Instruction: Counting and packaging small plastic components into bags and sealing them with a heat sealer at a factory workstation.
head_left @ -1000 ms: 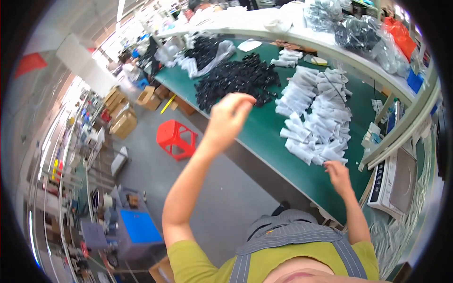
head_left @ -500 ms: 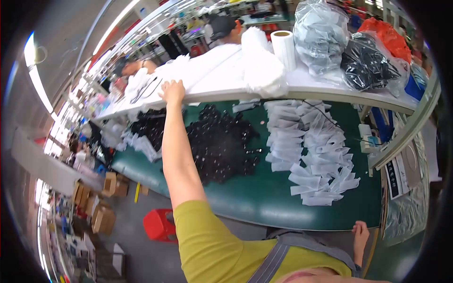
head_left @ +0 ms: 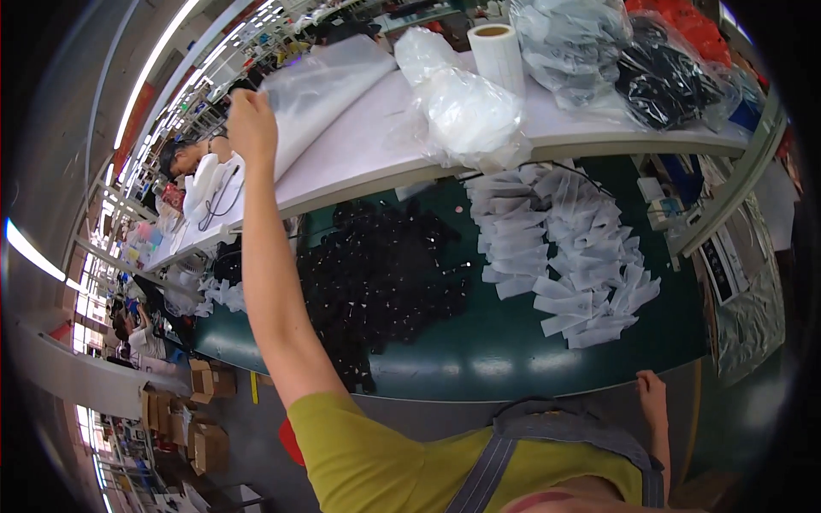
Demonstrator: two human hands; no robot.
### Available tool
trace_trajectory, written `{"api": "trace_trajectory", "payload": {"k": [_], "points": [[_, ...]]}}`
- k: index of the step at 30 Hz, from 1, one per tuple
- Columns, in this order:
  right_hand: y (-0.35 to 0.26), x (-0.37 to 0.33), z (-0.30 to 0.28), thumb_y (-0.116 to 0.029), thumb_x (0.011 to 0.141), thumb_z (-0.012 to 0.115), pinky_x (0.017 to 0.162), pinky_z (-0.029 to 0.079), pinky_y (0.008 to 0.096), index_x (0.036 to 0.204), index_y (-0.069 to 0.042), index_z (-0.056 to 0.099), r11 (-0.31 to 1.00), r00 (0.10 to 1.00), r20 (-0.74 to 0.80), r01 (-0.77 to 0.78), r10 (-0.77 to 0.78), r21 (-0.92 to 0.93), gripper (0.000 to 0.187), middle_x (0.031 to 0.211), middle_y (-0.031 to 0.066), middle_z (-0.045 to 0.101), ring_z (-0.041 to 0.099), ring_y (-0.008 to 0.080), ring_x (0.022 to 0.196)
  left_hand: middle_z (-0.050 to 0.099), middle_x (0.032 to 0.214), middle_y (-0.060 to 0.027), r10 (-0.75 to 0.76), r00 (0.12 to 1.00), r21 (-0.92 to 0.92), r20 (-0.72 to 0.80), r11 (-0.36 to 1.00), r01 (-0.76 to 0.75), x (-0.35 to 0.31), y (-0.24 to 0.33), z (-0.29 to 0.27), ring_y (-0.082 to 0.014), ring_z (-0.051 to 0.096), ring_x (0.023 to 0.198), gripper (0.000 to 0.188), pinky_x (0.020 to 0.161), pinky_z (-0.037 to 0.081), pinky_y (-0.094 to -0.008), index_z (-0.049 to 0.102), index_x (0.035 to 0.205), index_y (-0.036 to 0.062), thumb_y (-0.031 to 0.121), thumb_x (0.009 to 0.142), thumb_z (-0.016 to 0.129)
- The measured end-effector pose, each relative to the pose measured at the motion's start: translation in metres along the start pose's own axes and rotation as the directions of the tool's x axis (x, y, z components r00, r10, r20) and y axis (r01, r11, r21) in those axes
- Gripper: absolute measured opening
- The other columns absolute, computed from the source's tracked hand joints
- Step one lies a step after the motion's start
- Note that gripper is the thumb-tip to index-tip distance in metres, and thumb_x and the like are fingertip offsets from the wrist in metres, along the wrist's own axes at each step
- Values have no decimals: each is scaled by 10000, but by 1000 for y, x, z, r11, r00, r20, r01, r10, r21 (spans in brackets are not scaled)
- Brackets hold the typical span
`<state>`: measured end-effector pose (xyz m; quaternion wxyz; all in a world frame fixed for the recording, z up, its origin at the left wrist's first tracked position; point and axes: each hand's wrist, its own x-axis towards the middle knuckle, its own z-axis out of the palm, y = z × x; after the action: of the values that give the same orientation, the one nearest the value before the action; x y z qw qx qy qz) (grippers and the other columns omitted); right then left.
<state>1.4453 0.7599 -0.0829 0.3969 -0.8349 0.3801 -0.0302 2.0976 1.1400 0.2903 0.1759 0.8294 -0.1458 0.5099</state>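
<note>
Two hands in view. Left hand (head_left: 254,128), one, raised over the shelf (head_left: 368,137): fingers curled closed at the near left end of one clear plastic sheet (head_left: 329,90); fingertips partly hidden, but they appear to pinch its edge. The sheet lies along the left part of the shelf. Right hand (head_left: 652,398), one, low beside the front edge of the green table (head_left: 505,372): fingers loosely bent, partly open, nothing seen in them.

Also on the shelf: one white roll (head_left: 498,64), upright; one bag of grey-white pieces (head_left: 573,51); one bag of black pieces (head_left: 671,81); one red bag (head_left: 684,26).

On the table, below the shelf: one large heap of black pieces (head_left: 385,282); two side-by-side columns of whitish packets (head_left: 590,239), overlapping, individual count not possible.
</note>
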Motion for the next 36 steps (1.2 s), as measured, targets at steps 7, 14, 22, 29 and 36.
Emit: {"api": "trace_trajectory", "payload": {"k": [7,14,22,29,36], "points": [[-31,9,12,-78,922,551,778,512,378,1072,-22,636,998,997,33,69,-69,-10,180,962,175,669,656,342,874,696,846,-119,305,812,-165,-497,886,-434,23,117,-61,-239,683,722,234,656,520,-338,623,958,18,216,870,709],[-68,-10,55,-89,953,551,778,531,303,1107,-10,639,955,992,123,-37,1,293,195,978,123,690,686,203,856,655,971,-134,551,661,-805,509,576,141,-357,211,-81,-284,646,852,172,709,506,-330,609,1086,43,41,916,583],[-50,34,188,-227,904,685,884,510,357,1340,-32,464,838,834,539,-210,-114,503,526,1178,148,615,632,256,1027,586,1007,-136,319,423,-530,848,493,690,-574,253,-75,-301,589,932,138,803,480,-363,588,1063,31,25,929,553],[-44,17,201,-424,975,537,968,485,475,1380,-74,400,-52,507,802,-853,-315,519,553,1301,199,567,577,337,1176,624,953,-117,373,6,-229,928,559,797,-599,205,2,-260,619,916,169,778,496,-362,618,1024,30,129,891,586],[-16,84,124,-364,956,578,966,492,399,1431,-58,348,344,679,707,-628,-197,698,610,1286,153,541,582,262,1155,643,1129,-196,533,390,-603,751,794,75,-631,241,-49,-377,634,994,421,811,525,-449,606,1188,26,66,771,644]]}}
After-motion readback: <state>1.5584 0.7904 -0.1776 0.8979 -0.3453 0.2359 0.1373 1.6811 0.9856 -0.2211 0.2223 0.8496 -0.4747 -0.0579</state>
